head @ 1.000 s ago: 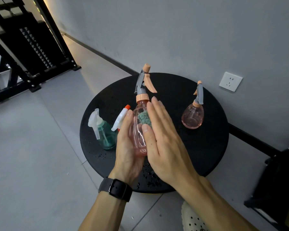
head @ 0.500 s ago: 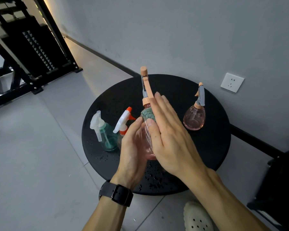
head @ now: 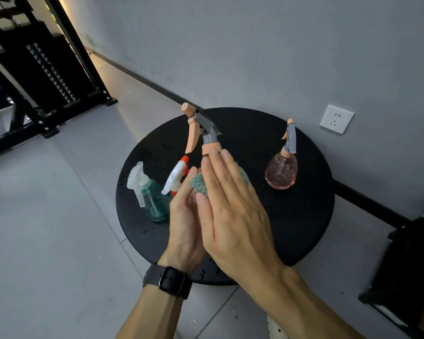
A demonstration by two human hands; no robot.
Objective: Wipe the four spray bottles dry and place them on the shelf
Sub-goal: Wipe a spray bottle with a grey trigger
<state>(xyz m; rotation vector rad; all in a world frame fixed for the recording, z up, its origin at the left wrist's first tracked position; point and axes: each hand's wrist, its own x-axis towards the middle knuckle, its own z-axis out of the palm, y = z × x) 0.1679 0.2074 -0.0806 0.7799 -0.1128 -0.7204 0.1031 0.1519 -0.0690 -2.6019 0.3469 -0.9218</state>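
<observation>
A pink spray bottle with a grey and orange trigger head (head: 209,134) is upright between my hands above the round black table (head: 304,228); its body is hidden. My left hand (head: 184,223) cups it from the left. My right hand (head: 230,211) lies flat with straight fingers and presses a teal cloth (head: 197,184) against the bottle's right side. On the table's left stand a teal bottle with a white sprayer (head: 154,201) and a bottle with a white and orange sprayer (head: 178,177), partly hidden behind my left hand. A second pink bottle (head: 280,172) stands at the right.
Water drops dot the table's front and left edge. A black metal rack (head: 47,69) stands at the upper left, and dark furniture (head: 414,253) at the right edge. A wall socket (head: 337,118) is on the grey wall behind. A white shoe (head: 274,329) shows below.
The held bottle has turned between my hands: its orange trigger pointed right, now it points left. Both hands stay around it with the cloth.
</observation>
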